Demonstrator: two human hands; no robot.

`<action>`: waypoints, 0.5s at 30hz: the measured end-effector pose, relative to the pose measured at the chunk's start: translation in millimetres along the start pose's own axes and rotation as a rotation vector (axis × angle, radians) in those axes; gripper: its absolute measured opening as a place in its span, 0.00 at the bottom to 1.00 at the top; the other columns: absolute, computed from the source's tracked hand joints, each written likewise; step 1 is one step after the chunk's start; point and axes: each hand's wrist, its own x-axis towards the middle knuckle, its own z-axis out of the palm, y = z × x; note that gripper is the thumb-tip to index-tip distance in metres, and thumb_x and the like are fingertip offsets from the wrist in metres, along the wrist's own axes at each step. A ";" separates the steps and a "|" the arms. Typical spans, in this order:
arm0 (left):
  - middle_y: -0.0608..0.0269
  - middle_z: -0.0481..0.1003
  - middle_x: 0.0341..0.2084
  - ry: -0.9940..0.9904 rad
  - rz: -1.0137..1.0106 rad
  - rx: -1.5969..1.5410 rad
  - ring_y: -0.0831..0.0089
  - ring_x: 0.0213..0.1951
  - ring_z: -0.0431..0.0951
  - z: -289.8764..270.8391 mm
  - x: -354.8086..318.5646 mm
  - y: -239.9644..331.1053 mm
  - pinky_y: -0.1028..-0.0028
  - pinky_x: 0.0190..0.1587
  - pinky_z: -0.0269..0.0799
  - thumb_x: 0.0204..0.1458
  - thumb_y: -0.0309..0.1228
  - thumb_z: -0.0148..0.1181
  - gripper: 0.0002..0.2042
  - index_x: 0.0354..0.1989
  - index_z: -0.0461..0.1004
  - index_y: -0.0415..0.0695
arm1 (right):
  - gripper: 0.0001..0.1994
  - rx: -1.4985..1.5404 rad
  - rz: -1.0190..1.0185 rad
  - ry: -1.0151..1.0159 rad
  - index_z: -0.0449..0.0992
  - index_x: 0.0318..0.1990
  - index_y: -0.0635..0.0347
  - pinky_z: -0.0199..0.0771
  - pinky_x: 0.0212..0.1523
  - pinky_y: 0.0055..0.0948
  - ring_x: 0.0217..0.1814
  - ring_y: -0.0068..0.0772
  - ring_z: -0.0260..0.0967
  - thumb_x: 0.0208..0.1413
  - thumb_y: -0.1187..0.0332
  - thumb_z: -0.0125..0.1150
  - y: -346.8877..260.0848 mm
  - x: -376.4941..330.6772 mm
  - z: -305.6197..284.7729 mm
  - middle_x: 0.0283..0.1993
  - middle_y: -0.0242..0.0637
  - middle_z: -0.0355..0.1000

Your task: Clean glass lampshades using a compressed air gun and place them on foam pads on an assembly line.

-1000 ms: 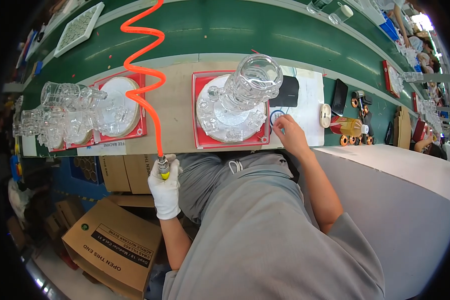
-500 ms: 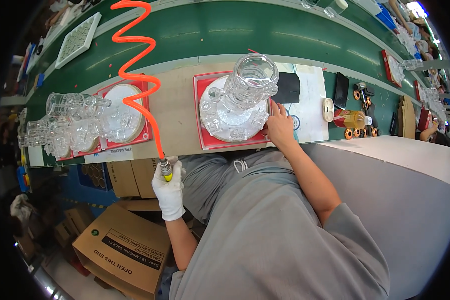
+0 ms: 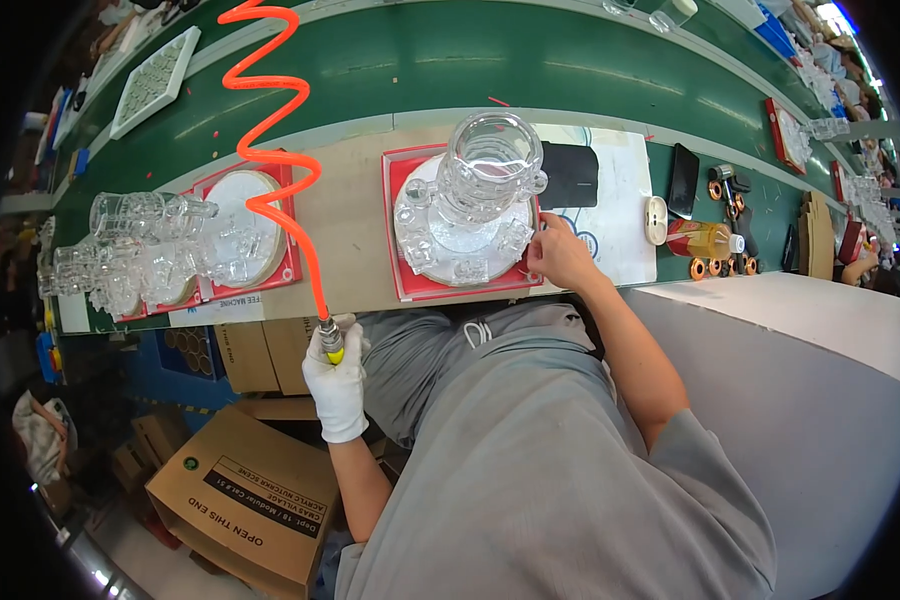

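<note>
My left hand [image 3: 337, 385], in a white glove, is closed around an air tool [image 3: 330, 343] with a yellow tip, held below the bench edge. An orange coiled hose [image 3: 270, 150] runs up from it. My bare right hand [image 3: 560, 255] rests at the right edge of a red tray [image 3: 415, 290]; its fingers touch the rim of a round clear glass piece [image 3: 465, 235] on the tray. A tall clear glass jar-like part [image 3: 490, 160] stands on that piece.
A second red tray [image 3: 288, 262] at the left holds a white disc and several clear glass parts [image 3: 140, 255]. A black pad [image 3: 570, 175], a phone [image 3: 682, 180], an amber bottle [image 3: 705, 240] and copper rings lie at the right. A green conveyor [image 3: 470, 60] runs behind. Cardboard boxes [image 3: 250, 495] sit below.
My right hand has moved left from the paper sheet to the tray's right edge, onto the glass piece. My left hand keeps the air tool low beside the bench.
</note>
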 end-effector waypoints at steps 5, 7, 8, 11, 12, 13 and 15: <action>0.68 0.73 0.22 0.022 -0.004 0.018 0.89 0.16 0.64 3.0 -1.0 1.3 0.87 0.15 0.54 0.54 0.24 0.60 0.07 0.41 0.74 0.42 | 0.05 0.028 0.030 -0.014 0.75 0.26 0.60 0.73 0.45 0.38 0.50 0.43 0.70 0.44 0.68 0.62 9.2 -12.3 -22.2 0.50 0.39 0.71; 0.68 0.73 0.22 0.022 -0.010 0.026 0.89 0.15 0.63 5.9 -0.2 2.1 0.87 0.15 0.53 0.54 0.24 0.60 0.07 0.41 0.74 0.42 | 0.06 0.039 0.097 -0.068 0.74 0.26 0.61 0.73 0.45 0.37 0.48 0.41 0.71 0.45 0.68 0.62 12.7 -17.8 -25.0 0.51 0.36 0.70; 0.68 0.73 0.21 0.026 -0.016 0.031 0.89 0.14 0.62 7.1 0.2 2.3 0.87 0.15 0.53 0.54 0.25 0.60 0.07 0.41 0.74 0.42 | 0.06 0.059 0.092 -0.043 0.75 0.28 0.60 0.73 0.44 0.37 0.47 0.42 0.71 0.46 0.68 0.62 14.9 -21.1 -25.0 0.50 0.36 0.71; 0.70 0.72 0.22 0.013 -0.021 0.018 0.89 0.19 0.66 8.8 1.6 2.6 0.87 0.17 0.54 0.54 0.24 0.60 0.07 0.41 0.74 0.42 | 0.06 0.094 -0.011 0.076 0.77 0.30 0.58 0.72 0.42 0.37 0.47 0.41 0.71 0.45 0.68 0.64 12.1 -24.8 -20.9 0.49 0.36 0.70; 0.70 0.72 0.22 0.006 -0.020 0.021 0.89 0.19 0.66 10.0 2.7 2.4 0.87 0.17 0.54 0.54 0.24 0.60 0.07 0.41 0.74 0.42 | 0.06 0.102 -0.112 0.172 0.79 0.30 0.56 0.72 0.42 0.37 0.47 0.40 0.70 0.44 0.68 0.66 8.4 -25.2 -19.9 0.49 0.36 0.70; 0.68 0.73 0.22 0.009 0.012 0.015 0.89 0.17 0.65 11.2 4.3 0.9 0.87 0.16 0.54 0.54 0.24 0.60 0.07 0.41 0.74 0.42 | 0.06 0.103 -0.106 0.176 0.79 0.30 0.56 0.72 0.42 0.37 0.47 0.40 0.70 0.44 0.68 0.66 4.0 -23.8 -16.9 0.49 0.36 0.70; 0.67 0.73 0.22 0.007 0.044 0.012 0.89 0.15 0.63 13.0 5.2 1.3 0.87 0.15 0.54 0.54 0.24 0.60 0.07 0.41 0.74 0.42 | 0.07 -0.193 -0.101 0.201 0.81 0.30 0.53 0.70 0.43 0.40 0.51 0.39 0.67 0.41 0.67 0.68 -5.1 -16.5 -3.8 0.50 0.35 0.68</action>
